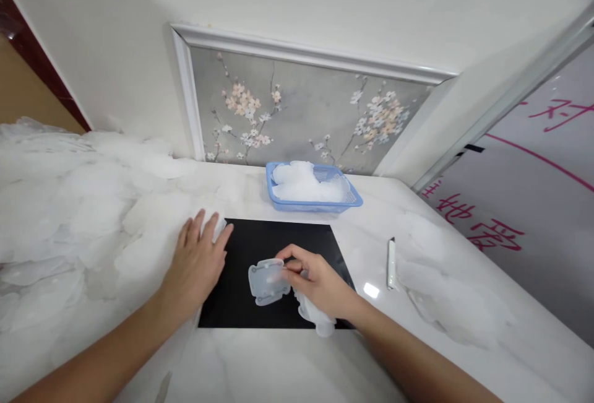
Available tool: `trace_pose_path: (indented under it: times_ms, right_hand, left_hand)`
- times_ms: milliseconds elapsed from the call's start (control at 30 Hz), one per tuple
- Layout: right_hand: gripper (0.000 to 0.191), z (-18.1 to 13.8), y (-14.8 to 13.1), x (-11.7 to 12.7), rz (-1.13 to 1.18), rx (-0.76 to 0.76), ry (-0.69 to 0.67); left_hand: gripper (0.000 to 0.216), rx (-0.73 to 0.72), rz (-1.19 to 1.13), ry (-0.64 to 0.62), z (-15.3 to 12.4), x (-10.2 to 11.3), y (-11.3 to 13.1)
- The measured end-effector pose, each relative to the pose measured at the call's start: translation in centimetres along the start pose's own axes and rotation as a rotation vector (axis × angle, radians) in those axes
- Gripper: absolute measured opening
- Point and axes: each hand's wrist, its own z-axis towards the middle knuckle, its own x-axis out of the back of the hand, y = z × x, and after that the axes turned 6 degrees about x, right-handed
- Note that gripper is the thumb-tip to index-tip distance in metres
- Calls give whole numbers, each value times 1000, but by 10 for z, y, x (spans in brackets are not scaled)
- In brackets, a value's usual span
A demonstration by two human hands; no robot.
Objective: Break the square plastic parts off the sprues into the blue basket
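Note:
My right hand (313, 279) pinches a translucent plastic lid-like piece (268, 285) by its upper right corner. The piece has rounded tabs on its sides and is over a black mat (278, 236). Beneath my right palm, more whitish plastic pieces (318, 316) overlap the mat's front edge; whether that hand touches them I cannot tell. My left hand (197, 260) is at the mat's left edge, palm down with fingers spread. Its fingertips are beside or on a whitish piece (219, 229), next to a large heap of similar translucent pieces (93, 205).
A blue plastic basket (306, 206) with whitish pieces in it stands behind the mat, near the wall. To the right lies a white-handled cutter (391, 264). A whiteboard (524, 205) with red writing borders the right side, and a framed floral panel (297, 106) is behind.

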Motion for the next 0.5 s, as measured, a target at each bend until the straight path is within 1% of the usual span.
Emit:
trace_pose_path:
  times_ms: [67,133,267,333,433,500]
  right_hand:
    - [22,3,0,5,106,-109,-7]
    - [28,4,-1,9,152,-192,1]
    - [32,5,-4,14,198,-293,5]
    - [32,5,-5,14,213,-300,4]
    - [32,4,-5,14,209,-305,16]
    - [31,5,-4,15,204,-305,27]
  left_hand:
    - [27,-12,204,-50,2,2,-9]
    - [20,-44,294,-112,4,4,-14]
    - [22,-69,289,-138,8,8,-15]
    - [23,-69,270,-155,7,9,-18]
    - [18,-112,225,-226,0,11,-32]
    - [34,-175,193,-279,-6,13,-43]
